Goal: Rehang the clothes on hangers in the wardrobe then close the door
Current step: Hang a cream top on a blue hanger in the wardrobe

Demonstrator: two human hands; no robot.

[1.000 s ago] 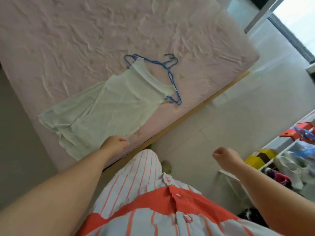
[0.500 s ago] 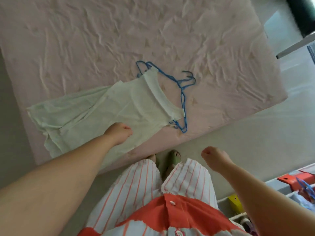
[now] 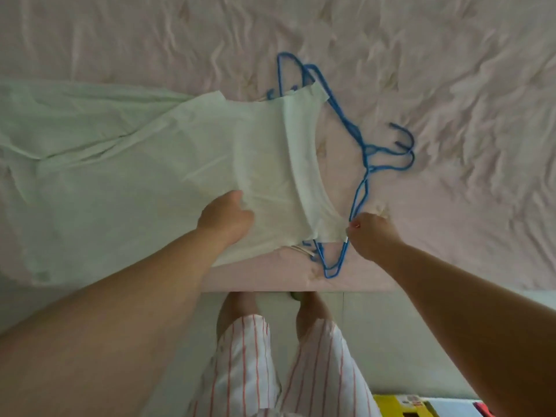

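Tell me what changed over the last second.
The right hand, hanging free before, reached in to the blue hangers and now pinches the wire at the garment's near shoulder. The left hand moved up the pale green garment toward its top and rests there. Garment and hangers lie on the pink bed as before.

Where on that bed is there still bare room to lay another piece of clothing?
The pink bed sheet lies bare to the right of the blue hangers and along the far side, above the pale green garment. The near edge is crowded: the garment covers the left half, and the left hand and right hand work at the hangers.
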